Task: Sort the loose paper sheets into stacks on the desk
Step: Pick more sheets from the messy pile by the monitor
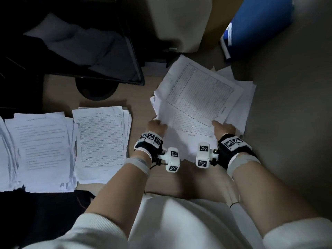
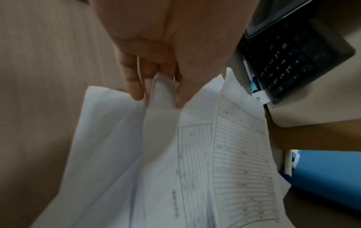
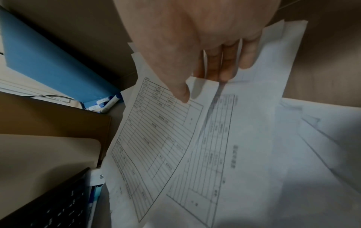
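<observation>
A person seated at a light wooden desk [image 1: 53, 90] works through an untidy heap of white printed paper sheets [image 1: 239, 105] lying on its right side. The left hand [image 1: 156, 127] pinches the near-left edge of the lifted sheets, its fingers [image 2: 134, 83] curled under the paper and the thumb on top, as the left wrist view shows. The right hand [image 1: 223, 128] grips the near-right corner of a white sheet printed with a ruled table [image 1: 199, 92], thumb on the printed face and fingers [image 3: 226, 67] tucked beneath. That sheet is held tilted above the heap, not yet placed.

To the left, two squared-up stacks already lie side by side: a stack topped by a lined white form [image 1: 101, 139] and a wider stack topped by a white page of text [image 1: 41, 151], with more paper at the far left edge. Sorting looks roughly halfway along, judging by the sizeable heap left under the hands. A black keyboard [image 2: 293, 61] and a blue folder [image 1: 258, 24] sit beyond the papers.
</observation>
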`<action>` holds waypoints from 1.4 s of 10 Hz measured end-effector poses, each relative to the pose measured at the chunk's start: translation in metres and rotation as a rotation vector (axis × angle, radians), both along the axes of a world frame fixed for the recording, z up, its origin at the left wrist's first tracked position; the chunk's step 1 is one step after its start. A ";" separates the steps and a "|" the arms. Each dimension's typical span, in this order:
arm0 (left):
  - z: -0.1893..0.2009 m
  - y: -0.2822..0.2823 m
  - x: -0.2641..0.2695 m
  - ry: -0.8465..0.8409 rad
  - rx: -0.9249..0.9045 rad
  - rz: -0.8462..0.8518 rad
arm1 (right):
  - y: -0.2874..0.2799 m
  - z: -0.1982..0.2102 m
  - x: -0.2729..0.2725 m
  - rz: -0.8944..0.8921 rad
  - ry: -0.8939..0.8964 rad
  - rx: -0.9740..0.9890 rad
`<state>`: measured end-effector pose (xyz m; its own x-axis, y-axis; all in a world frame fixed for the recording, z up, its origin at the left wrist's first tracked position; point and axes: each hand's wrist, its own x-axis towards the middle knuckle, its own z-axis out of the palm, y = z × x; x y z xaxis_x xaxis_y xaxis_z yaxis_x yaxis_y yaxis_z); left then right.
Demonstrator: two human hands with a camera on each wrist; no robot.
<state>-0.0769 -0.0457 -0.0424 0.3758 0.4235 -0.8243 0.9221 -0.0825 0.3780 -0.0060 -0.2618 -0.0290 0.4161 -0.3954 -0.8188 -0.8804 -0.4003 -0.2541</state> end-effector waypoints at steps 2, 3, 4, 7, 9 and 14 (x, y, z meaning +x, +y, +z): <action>0.005 0.000 -0.019 -0.010 -0.066 0.182 | -0.006 0.003 0.001 0.203 -0.020 -0.099; 0.008 0.001 -0.025 -0.032 -0.076 0.213 | -0.005 0.012 -0.012 0.286 0.028 -0.164; 0.012 -0.012 -0.031 0.005 -0.150 0.168 | 0.003 0.022 -0.041 0.025 0.006 -0.016; 0.016 -0.029 -0.024 -0.071 -0.103 0.184 | 0.005 0.049 -0.040 0.216 0.132 0.316; 0.006 -0.024 -0.019 0.039 -0.053 -0.076 | -0.008 0.024 -0.008 0.410 -0.151 -0.048; 0.017 -0.036 -0.007 0.018 -0.137 0.019 | 0.000 0.008 -0.003 0.477 -0.115 0.105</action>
<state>-0.0838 -0.0814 -0.0254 0.3534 0.3129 -0.8816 0.9298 -0.0141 0.3677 -0.0090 -0.2619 -0.0215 0.6203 -0.0572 -0.7822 -0.5693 -0.7188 -0.3989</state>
